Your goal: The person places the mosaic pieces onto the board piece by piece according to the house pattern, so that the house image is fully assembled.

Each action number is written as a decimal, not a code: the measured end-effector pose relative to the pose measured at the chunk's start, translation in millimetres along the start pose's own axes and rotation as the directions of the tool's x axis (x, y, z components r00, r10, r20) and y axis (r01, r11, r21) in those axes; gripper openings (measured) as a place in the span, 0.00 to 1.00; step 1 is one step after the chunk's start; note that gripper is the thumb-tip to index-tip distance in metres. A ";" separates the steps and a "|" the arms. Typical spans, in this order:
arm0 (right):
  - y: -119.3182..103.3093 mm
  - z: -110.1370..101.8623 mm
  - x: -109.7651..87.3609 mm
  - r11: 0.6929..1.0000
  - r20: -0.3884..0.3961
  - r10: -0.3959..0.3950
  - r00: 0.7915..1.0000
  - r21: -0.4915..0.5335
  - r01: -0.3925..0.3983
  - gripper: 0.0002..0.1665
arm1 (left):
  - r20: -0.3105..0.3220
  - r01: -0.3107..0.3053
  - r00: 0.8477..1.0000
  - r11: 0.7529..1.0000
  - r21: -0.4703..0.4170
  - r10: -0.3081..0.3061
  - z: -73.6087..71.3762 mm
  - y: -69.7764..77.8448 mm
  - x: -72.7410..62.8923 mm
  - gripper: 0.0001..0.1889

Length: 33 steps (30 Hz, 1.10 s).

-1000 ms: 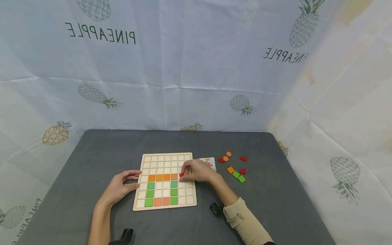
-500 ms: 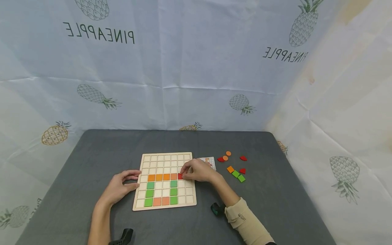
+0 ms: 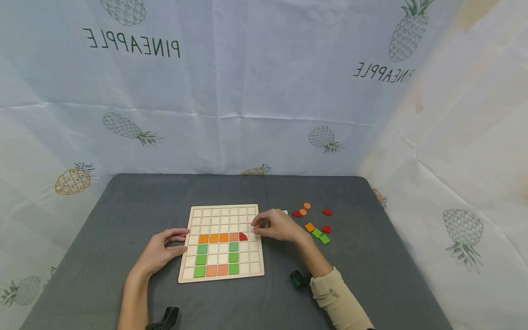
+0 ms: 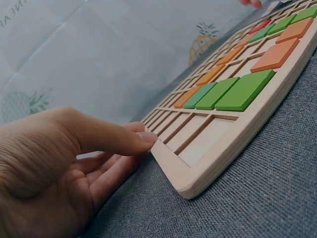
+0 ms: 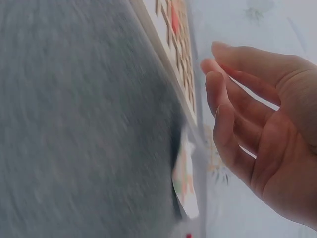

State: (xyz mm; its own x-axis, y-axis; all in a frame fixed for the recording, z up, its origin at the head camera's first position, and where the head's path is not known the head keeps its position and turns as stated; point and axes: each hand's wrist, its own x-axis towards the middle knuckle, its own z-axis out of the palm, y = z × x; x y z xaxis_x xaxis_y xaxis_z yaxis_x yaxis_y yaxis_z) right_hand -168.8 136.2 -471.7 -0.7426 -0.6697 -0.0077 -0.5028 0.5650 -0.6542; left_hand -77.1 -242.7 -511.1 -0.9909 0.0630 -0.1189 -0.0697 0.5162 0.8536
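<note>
A wooden grid board (image 3: 186,270) lies on the dark table. Green, orange and salmon square tiles sit in its cells, outlining a rectangle. At the right end of the orange row is a red quarter-round tile (image 3: 243,236). My left hand (image 3: 158,253) touches the board's left edge with thumb and fingertips; in the left wrist view the thumb (image 4: 114,136) lies along that edge. Over the board's right edge hovers my right hand (image 3: 278,225), its fingers loosely bent. The right wrist view shows that hand (image 5: 267,119) holding nothing.
A printed card (image 5: 185,183) lies beside the board, mostly hidden by my right hand in the head view. Loose pieces lie farther right: red ones (image 3: 327,212), orange discs (image 3: 307,206), an orange square (image 3: 310,227) and green squares (image 3: 316,233). A patterned curtain (image 3: 264,91) stands behind.
My right hand has let go of the red quarter-round tile, which now lies in its cell, and has moved right. The left hand stays at the board's edge.
</note>
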 end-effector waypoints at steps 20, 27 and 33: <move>49.8 -50.5 -37.0 0.986 -0.161 0.149 0.976 0.094 -0.135 0.13 | -0.005 -0.022 1.000 1.000 -0.016 0.022 -1.8 -0.6 -2.5 0.29; 74.6 -57.5 -46.4 0.967 -0.178 0.227 0.957 0.157 -0.200 0.14 | -0.001 -0.014 1.000 1.000 -0.005 0.014 -1.4 -0.1 -1.5 0.29; 88.4 -58.9 -52.5 0.969 -0.205 0.247 0.947 0.076 -0.236 0.16 | 0.005 -0.012 1.000 1.000 0.001 0.012 -1.2 -0.1 -0.8 0.29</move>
State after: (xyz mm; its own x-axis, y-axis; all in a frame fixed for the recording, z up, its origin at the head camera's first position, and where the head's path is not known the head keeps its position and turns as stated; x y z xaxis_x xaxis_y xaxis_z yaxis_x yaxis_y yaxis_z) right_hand -200.3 249.6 -484.6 -0.9180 -0.3963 -0.0140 -0.2781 0.6686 -0.6897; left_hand -76.4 -243.8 -510.5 -0.9911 0.0737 -0.1112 -0.0576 0.5163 0.8545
